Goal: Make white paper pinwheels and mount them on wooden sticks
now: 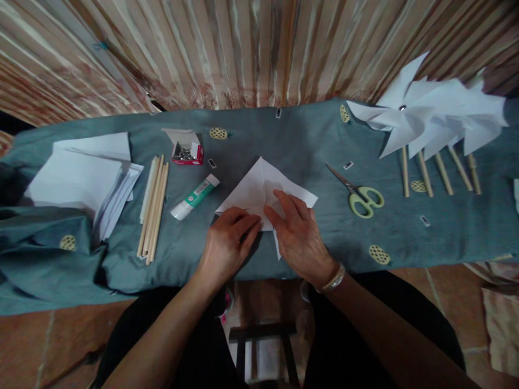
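A white sheet of paper (259,181), creased and cut into flaps, lies on the cloth in front of me. My left hand (231,240) is closed, its thumb and fingers pinching the paper's near left part. Over the right part rests my right hand (298,232), fingers partly spread and touching the paper. A narrow paper flap sticks out below, beside the right palm. Left of the paper lies a glue stick (195,196) with a green label. Scissors (359,195) with light green handles lie to the right, points toward the far left.
A small red box (187,154) of metal pins stands open at the back left. Wooden sticks (153,210) and a stack of white paper (77,178) lie farther left. Several paper pinwheels (405,111) on sticks lie at the far right. A curtain (251,54) hangs behind the cloth-covered table (308,135).
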`<state>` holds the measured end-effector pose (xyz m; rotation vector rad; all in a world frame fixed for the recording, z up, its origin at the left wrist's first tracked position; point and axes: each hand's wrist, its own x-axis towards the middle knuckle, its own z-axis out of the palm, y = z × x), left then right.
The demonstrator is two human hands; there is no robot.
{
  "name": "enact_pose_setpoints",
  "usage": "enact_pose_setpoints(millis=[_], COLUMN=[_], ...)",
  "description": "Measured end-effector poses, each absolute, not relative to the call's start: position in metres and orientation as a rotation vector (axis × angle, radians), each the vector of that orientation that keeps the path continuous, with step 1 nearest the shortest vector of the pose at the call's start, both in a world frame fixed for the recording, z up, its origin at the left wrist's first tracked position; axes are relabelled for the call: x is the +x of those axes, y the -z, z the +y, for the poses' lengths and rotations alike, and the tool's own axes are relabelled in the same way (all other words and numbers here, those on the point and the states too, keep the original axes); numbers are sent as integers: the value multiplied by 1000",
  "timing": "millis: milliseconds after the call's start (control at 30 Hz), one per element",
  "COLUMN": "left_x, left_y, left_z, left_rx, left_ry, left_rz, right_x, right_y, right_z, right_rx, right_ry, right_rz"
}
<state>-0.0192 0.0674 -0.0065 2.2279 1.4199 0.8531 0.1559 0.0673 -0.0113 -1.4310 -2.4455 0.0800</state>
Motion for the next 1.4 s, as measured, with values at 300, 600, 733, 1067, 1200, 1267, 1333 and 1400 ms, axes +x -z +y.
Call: enact_pose_setpoints(millis=[300,600,733,1067,1200,1267,1333,1400], left_x=[-20,-19,-19,-23,-31,-36,-42,-46], left_y=[11,11,10,12,12,12,11,9], left_z=[62,63,63,62,62,63,63,63], left_rx=[2380,2416,2429,2508,2519,2514,2501,2496], left_ry=[-807,-778,-778,-768,-759,-755,-757,-760], left_rz=[1366,1353,1346,1334,1351,1366,1390,1405], right_x=[147,144,152,193,197,200,202,204], right_y=[9,14,12,0,1,-1,-3,-4], right_z=[76,75,75,105,107,105,102,98], right_rx=[-1362,-1346,-1357,-1533,-1563,-1624,-1683,-1713], right_ry=[-100,-146,-217,-329,-418,-501,-600,-693], right_rz=[-2403,-2420,-2379,-2121,-2022,-1955,-1900,-1872])
